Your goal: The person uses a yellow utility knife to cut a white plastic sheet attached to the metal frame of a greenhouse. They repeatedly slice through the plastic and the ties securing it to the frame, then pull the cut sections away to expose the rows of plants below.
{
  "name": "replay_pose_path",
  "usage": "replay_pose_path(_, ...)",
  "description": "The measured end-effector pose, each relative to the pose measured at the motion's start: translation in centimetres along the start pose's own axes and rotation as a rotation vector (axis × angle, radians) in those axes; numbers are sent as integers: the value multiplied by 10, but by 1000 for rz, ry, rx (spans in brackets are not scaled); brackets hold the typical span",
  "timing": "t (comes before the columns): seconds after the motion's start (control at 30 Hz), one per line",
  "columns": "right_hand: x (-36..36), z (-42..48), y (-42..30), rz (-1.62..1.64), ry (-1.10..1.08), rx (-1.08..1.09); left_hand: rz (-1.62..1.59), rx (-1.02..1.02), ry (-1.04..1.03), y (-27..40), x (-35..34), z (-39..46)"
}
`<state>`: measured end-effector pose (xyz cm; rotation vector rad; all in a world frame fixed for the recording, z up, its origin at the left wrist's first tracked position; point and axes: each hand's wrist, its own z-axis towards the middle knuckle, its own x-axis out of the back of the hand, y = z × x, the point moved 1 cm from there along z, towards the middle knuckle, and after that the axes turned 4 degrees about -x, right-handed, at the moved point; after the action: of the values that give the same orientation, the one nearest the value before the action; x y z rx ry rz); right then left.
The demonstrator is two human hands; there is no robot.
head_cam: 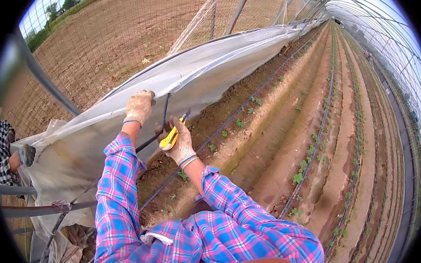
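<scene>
My left hand, in a knitted work glove, is closed on the upper fold of a translucent plastic film. The film hangs as a low side wall along the greenhouse. In my gloved right hand is a yellow utility knife, its blade pointing up and away from me. A dark strap or thin tube runs down from the film's fold to the fingers of that hand. Whether those fingers grip it or only touch it, I cannot tell.
At the far left, another person's gloved hand is beside the film. Metal pipes cross at lower left. Wire mesh fencing stands beyond the film. Drip lines and rows of seedlings run along the soil beds to my right.
</scene>
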<state>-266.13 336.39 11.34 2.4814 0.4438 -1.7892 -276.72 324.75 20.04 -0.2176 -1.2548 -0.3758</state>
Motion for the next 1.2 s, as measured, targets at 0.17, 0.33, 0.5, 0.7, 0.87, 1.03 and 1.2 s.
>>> replay_pose_path(0.17,-17,32,-41,77,-235,-47,-65,23,-101,8,-17,-1)
replay_pose_path(0.33,-19,70,-95,33,-384,-146,-116,72,-149,17,-37,13)
replay_pose_path(0.5,14,51,-117,-228,-195,-109,69,-14,-264,15,-56,17)
replay_pose_path(0.7,8,-167,-209,-474,-598,-55,115,269,-173,-30,-77,82)
replay_pose_path(0.87,34,-148,-223,-427,-275,-87,289,129,-277,18,-91,120)
replay_pose_path(1.03,48,-48,-271,-99,-402,7,-173,-288,-252,143,-77,124)
replay_pose_path(1.2,9,27,-359,-149,-378,146,-187,-226,-245,200,-80,137)
